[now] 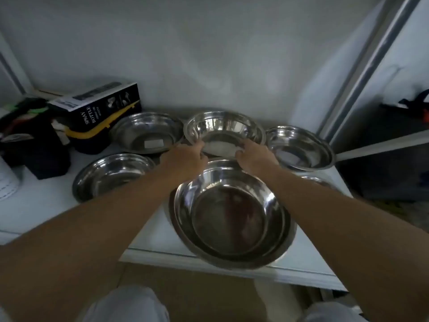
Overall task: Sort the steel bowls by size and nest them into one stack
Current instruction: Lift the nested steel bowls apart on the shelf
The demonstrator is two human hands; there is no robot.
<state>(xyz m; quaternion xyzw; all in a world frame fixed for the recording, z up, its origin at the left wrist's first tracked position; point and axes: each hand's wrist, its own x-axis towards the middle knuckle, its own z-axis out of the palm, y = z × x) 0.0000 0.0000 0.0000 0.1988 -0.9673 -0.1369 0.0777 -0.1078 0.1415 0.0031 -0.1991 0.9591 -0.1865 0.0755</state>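
A stack of nested steel bowls (232, 219) sits at the front edge of the white table (46, 205). Behind it, a steel bowl (222, 129) is tilted toward me, gripped at its near rim by my left hand (188, 159) and my right hand (253, 154). Three more single bowls rest on the table: one at back left (146, 133), one at front left (111, 175), one at back right (301, 147). The rim of another bowl (318, 180) peeks out behind my right forearm.
A black "SPRAY BOTTLE" box (99, 108) and dark containers (44, 156) stand at the table's left. A white wall (209, 54) runs behind. A metal frame (366, 73) and a shelf (383, 145) lie to the right. My knees show below the table edge.
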